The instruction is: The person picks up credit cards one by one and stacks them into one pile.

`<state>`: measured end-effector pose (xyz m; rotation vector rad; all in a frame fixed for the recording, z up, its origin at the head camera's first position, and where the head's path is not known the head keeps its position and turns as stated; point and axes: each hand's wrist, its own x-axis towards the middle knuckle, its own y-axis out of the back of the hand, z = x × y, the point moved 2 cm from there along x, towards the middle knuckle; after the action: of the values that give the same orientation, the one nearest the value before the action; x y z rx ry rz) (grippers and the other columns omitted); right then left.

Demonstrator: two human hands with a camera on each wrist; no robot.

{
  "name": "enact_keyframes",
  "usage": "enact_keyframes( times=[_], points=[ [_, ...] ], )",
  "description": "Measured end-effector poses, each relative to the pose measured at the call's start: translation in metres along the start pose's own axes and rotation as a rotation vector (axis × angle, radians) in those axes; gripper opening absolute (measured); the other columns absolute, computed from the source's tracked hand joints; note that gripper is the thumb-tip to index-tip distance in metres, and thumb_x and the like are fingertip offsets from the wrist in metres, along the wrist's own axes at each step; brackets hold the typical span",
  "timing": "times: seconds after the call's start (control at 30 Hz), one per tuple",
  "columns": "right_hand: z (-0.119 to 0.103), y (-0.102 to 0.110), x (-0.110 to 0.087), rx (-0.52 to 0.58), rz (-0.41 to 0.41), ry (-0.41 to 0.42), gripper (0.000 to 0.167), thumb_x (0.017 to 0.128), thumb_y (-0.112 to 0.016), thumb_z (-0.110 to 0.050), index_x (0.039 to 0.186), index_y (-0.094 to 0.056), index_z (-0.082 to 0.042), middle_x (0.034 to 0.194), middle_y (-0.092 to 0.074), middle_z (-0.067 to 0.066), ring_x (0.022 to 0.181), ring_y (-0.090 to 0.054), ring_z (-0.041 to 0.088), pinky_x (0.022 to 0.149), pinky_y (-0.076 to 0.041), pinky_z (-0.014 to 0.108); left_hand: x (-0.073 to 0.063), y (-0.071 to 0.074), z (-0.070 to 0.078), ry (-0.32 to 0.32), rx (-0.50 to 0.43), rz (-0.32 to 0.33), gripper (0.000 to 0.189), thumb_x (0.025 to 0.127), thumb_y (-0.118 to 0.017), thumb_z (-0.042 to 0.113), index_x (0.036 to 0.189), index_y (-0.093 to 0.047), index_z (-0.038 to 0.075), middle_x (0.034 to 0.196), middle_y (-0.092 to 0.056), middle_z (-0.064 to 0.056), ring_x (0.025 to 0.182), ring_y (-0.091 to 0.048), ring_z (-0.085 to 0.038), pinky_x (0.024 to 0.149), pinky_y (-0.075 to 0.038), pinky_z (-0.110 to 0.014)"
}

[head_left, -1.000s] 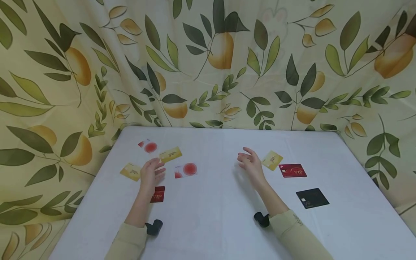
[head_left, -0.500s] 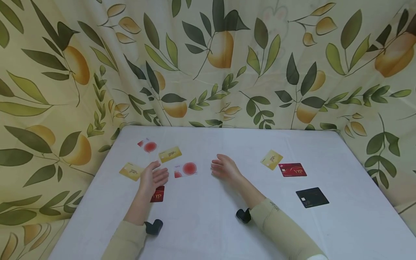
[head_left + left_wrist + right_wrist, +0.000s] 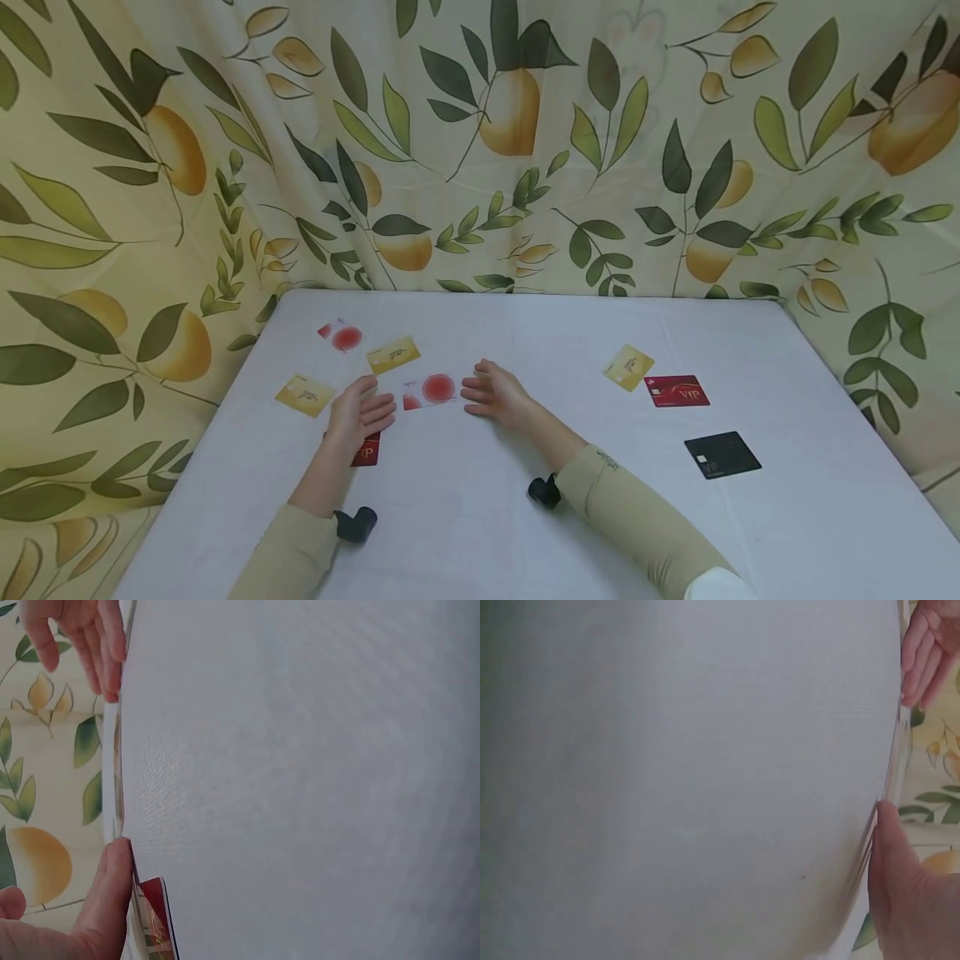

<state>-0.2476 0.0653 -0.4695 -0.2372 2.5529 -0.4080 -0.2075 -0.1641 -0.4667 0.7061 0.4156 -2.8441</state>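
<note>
My left hand (image 3: 357,418) is held over the left part of the white table, fingers extended toward the right, holding nothing. It partly covers a red VIP card (image 3: 366,451). Facing it from the other side, my right hand (image 3: 501,395) has its fingers extended to the left and is also without any object. Between the two hands lies a white card with a red circle (image 3: 438,389). Close by are a gold card (image 3: 393,355), a second gold card (image 3: 304,395) left of my left hand, and another white card with a red circle (image 3: 346,337) farther back.
On the right of the table (image 3: 525,533) lie a gold card (image 3: 628,367), a red VIP card (image 3: 677,391) and a black card (image 3: 723,455). A leaf-and-fruit patterned curtain (image 3: 465,192) hangs behind and at the sides. Each wrist wears a small black camera.
My right hand has moved left, from beside the right gold card to the white card with the red circle. My left hand has shifted only slightly right, its fingers spreading straighter.
</note>
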Motion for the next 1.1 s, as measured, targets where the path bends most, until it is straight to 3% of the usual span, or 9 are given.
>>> enact_keyframes(
  times=[0.57, 0.83, 1.1],
  points=[
    [0.002, -0.01, 0.0, -0.04, -0.029, -0.036, 0.051, 0.099, -0.034, -0.028, 0.14, -0.026, 0.001, 0.137, -0.038, 0.025, 0.121, -0.045, 0.037, 0.093, -0.042, 0.052, -0.001, -0.009, -0.005, 0.01, 0.049, -0.068, 0.059, 0.094, -0.042, 0.033, 0.14, -0.026, -0.001, 0.128, -0.049, -0.027, 0.113, -0.053, -0.032, 0.09, -0.047, -0.043],
    [0.002, -0.01, 0.0, -0.026, -0.022, -0.036, 0.05, 0.098, -0.037, -0.024, 0.139, -0.028, 0.004, 0.135, -0.04, 0.027, 0.12, -0.044, 0.038, 0.092, -0.043, 0.049, 0.003, -0.007, -0.008, 0.085, -0.083, -0.071, 0.058, 0.094, -0.042, 0.032, 0.139, -0.025, -0.002, 0.134, -0.042, -0.027, 0.116, -0.051, -0.031, 0.09, -0.046, -0.045],
    [0.0, -0.01, 0.0, 0.021, -0.008, -0.064, 0.051, 0.097, -0.039, -0.023, 0.138, -0.028, 0.004, 0.133, -0.04, 0.029, 0.118, -0.045, 0.038, 0.095, -0.041, 0.049, 0.006, -0.006, -0.01, 0.13, -0.177, -0.035, 0.056, 0.093, -0.044, 0.029, 0.137, -0.028, -0.002, 0.133, -0.043, -0.025, 0.113, -0.054, -0.029, 0.091, -0.045, -0.046]
  ],
)
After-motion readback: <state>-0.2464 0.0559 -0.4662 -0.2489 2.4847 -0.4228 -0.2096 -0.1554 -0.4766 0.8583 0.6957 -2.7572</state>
